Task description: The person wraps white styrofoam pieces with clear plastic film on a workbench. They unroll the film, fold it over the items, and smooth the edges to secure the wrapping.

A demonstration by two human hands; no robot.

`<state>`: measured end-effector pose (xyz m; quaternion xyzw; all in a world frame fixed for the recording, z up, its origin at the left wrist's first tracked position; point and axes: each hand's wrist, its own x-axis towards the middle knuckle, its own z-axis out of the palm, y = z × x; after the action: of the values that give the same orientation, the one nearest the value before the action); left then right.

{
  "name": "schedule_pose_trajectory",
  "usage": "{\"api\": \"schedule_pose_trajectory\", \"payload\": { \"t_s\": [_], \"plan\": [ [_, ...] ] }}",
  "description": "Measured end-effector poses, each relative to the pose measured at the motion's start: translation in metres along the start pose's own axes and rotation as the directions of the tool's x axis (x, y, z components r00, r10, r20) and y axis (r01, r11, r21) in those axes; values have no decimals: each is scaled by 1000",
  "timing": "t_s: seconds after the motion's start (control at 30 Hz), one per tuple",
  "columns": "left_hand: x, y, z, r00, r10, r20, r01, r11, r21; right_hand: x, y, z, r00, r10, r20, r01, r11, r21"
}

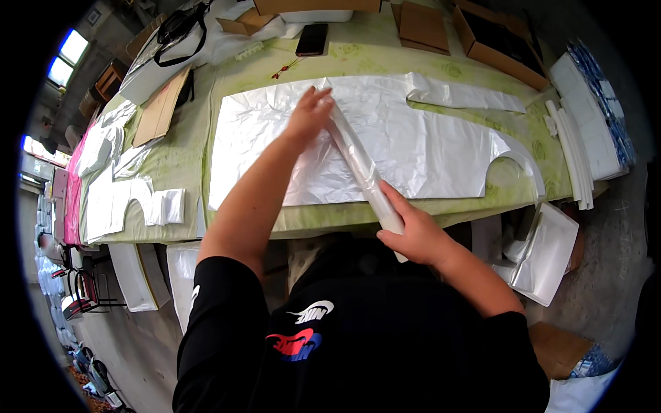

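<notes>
Nearest us, our right hand point(413, 237) clenched the rolled plastic film point(361, 172) above the flat plastic apron sheet point(413, 144) on the desk point(344, 62). Our left hand point(308, 113), fingers spread and grasping nothing, pressed its far end. We judged that slackening either grip could let the slick roll spring loose.

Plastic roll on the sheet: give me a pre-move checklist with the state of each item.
1. Right hand grips near end of the plastic roll: ok.
2. Left hand rests on roll's far end: ok.
3. White plastic sheet lies spread on the table: ok, though wrinkled.
4. Roll lies over the sheet, diagonally: ok.
5. Phone and cardboard boxes off the sheet: ok.
6. Sheet edge caught in roll: cannot tell.
</notes>
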<state>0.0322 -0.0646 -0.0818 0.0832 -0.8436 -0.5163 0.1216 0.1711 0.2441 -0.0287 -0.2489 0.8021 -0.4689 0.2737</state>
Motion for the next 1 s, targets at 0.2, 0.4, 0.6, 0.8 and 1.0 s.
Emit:
{"api": "schedule_pose_trajectory", "payload": {
  "t_s": [0.2,0.4,0.6,0.8,1.0],
  "plan": [
    [18,4,-37,936,-282,211,308,946,-102,-20,13,-10,1000,28,-11,-27,998,61],
    [37,31,-27,853,-414,318,384,910,156,-22,18,-14,999,21,-33,-21,1000,2],
    [49,14,-20,824,-391,410,387,917,96,-32,25,-10,983,146,-115,-138,988,73],
    [51,12,-21,823,-421,382,432,900,61,-30,23,-12,984,-119,-132,112,992,-59],
    [56,6,-29,831,-466,303,493,870,-15,-32,18,-14,990,-89,-107,83,995,-58]
  ]
}}
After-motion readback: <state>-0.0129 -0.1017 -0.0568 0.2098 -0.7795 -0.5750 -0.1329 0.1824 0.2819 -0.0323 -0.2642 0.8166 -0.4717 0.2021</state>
